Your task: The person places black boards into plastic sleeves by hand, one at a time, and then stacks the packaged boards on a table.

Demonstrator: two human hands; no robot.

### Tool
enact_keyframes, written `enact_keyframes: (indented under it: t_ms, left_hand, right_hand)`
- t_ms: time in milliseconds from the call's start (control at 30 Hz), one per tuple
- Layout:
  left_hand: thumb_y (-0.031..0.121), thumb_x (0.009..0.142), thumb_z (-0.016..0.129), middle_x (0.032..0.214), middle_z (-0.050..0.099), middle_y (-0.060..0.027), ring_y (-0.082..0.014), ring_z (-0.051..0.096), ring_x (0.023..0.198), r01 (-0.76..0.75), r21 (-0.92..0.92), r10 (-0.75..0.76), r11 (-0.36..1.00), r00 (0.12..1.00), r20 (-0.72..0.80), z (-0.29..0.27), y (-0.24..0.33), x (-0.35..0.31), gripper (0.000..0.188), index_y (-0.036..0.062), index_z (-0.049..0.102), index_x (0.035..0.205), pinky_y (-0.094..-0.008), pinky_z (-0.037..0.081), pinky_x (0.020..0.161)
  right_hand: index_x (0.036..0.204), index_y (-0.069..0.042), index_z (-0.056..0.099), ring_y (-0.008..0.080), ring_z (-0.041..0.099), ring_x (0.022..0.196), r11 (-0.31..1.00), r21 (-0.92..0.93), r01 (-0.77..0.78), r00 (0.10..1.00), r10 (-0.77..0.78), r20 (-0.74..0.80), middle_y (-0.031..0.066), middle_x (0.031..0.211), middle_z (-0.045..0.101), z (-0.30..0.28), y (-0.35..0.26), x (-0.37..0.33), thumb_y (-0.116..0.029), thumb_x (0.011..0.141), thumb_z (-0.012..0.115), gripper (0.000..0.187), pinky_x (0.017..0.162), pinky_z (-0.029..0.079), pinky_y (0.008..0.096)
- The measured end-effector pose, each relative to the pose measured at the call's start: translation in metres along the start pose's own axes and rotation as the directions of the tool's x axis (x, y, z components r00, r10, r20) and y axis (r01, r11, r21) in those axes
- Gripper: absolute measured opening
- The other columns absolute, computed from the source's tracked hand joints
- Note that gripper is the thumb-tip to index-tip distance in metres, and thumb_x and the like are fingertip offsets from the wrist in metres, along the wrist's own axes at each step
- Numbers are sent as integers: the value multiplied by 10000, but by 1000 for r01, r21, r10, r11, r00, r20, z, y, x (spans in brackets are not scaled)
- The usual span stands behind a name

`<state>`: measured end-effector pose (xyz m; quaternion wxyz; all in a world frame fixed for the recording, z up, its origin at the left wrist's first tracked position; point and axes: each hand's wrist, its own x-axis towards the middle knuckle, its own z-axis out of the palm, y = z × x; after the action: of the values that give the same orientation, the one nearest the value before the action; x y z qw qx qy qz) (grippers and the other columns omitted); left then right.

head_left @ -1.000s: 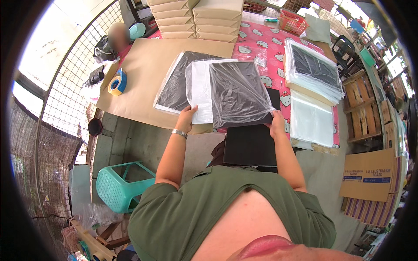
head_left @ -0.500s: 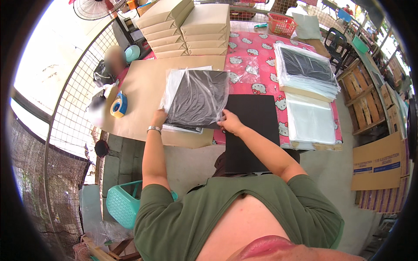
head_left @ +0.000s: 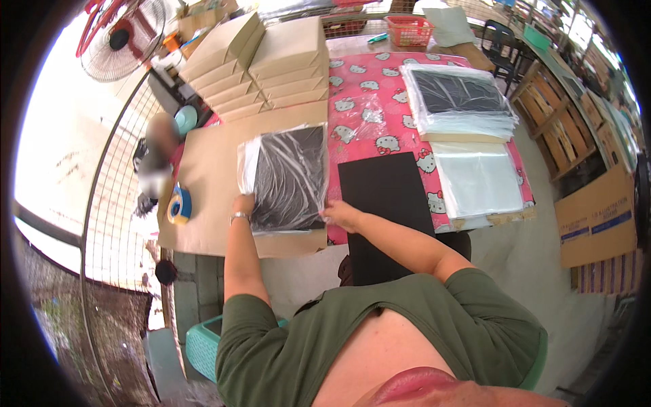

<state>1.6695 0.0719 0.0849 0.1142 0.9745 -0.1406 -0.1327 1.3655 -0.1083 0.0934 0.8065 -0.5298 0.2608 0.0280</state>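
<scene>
A black board in a clear plastic sleeve (head_left: 288, 176) lies on brown cardboard, over what looks like another sleeved sheet at its left. My left hand (head_left: 243, 204), with a watch band at the wrist, is closed on the sleeve's near left corner. At the near right corner my right hand (head_left: 341, 214) pinches the sleeve's edge. Under my right forearm a bare black board (head_left: 380, 183) hangs over the table's near edge toward my lap. The fingertips of both hands are partly hidden.
Brown-wrapped stacks (head_left: 285, 61) stand at the back left, a tape dispenser (head_left: 180, 205) near the left edge. On the right lie sleeved black boards (head_left: 458, 95) and clear plastic sleeves (head_left: 478, 176). A red basket (head_left: 410, 32) is at the back; a green stool (head_left: 203, 349) stands below left.
The sleeved black board now lies flatter and squarer over the pile, its sleeve covering more of the sheet beneath. Both hands still hold its near corners. The view has shifted.
</scene>
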Motion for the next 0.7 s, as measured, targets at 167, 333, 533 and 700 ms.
enact_keyframes:
  t_ms: [167,333,533,700]
  left_hand:
    - [401,767,642,1149,577,-244,-354,541,1101,-29,-267,57,963,994,97,1,-22,-29,544,-15,592,1115,-411,431,912]
    - [251,819,647,1170,576,-145,-242,538,1058,245,-698,-27,672,951,308,-24,-18,-88,460,-33,552,1168,-347,378,950]
    - [98,842,619,1196,550,-161,-237,513,1088,-5,-930,81,368,996,26,-64,37,-159,422,-78,484,1201,-324,358,969]
    - [67,858,591,1157,565,-136,-223,533,1048,-344,-934,192,90,927,-323,-50,93,-201,419,-52,450,1234,-333,396,933]
  right_hand:
    - [1315,57,333,292,493,1088,981,-4,-194,979,194,67,195,1251,471,3,1,5,-331,832,649,695,876,416,446]
    - [1303,42,369,275,487,1103,964,56,-260,965,262,-24,165,1278,471,2,-4,-16,-336,829,654,670,899,391,461]
    - [1148,-19,578,156,549,946,982,4,188,976,-187,113,50,1031,626,-34,-34,-63,-226,856,635,362,873,410,332]
    - [1179,-12,537,156,555,941,760,-241,603,771,-633,-68,94,1024,630,-74,-73,-124,-133,829,650,388,847,429,292]
